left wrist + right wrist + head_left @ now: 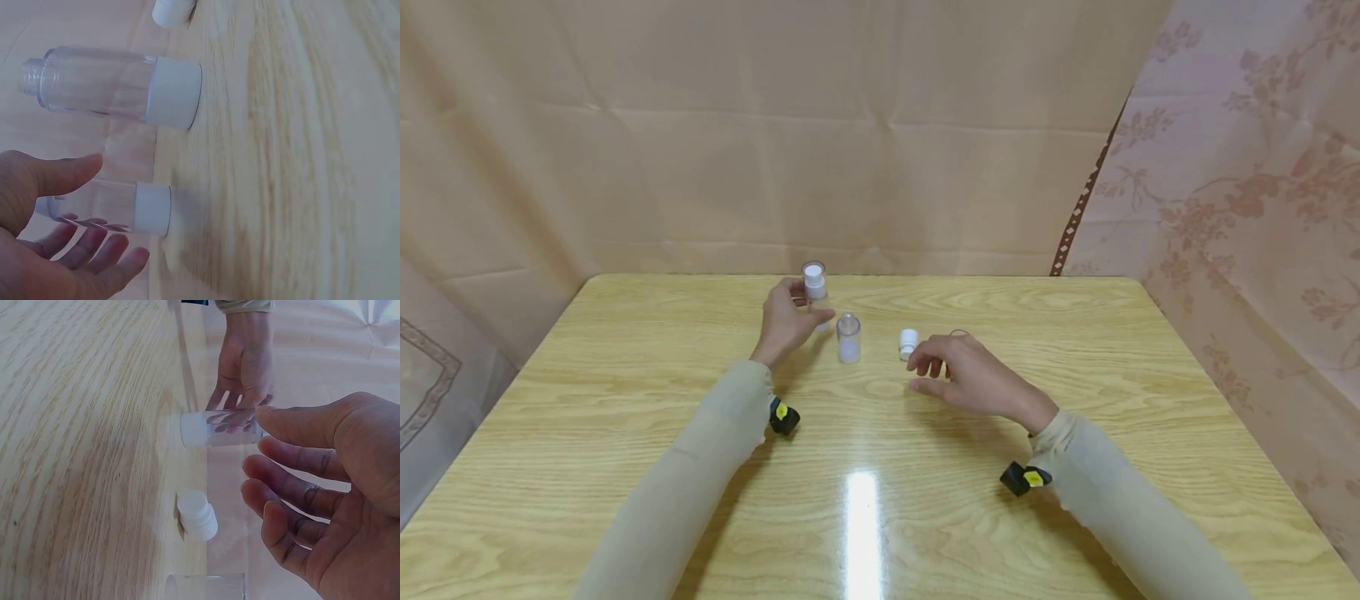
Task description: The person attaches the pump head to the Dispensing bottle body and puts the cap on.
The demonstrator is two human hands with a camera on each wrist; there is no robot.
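1. The left hand (784, 323) is relaxed around the capped bottle (816, 287), thumb on one side, fingers on the other; I cannot tell whether it touches. That bottle stands upright on the worktop (700, 467).
2. Just beside it, the uncapped bottle (848, 342) stands upright, threaded neck up.
3. Next comes a small white top (908, 340).
4. Then a clear cylinder (206, 589), partly hidden.
5. The right hand (976, 375), holding nothing, has loosely bent fingers near the white top.
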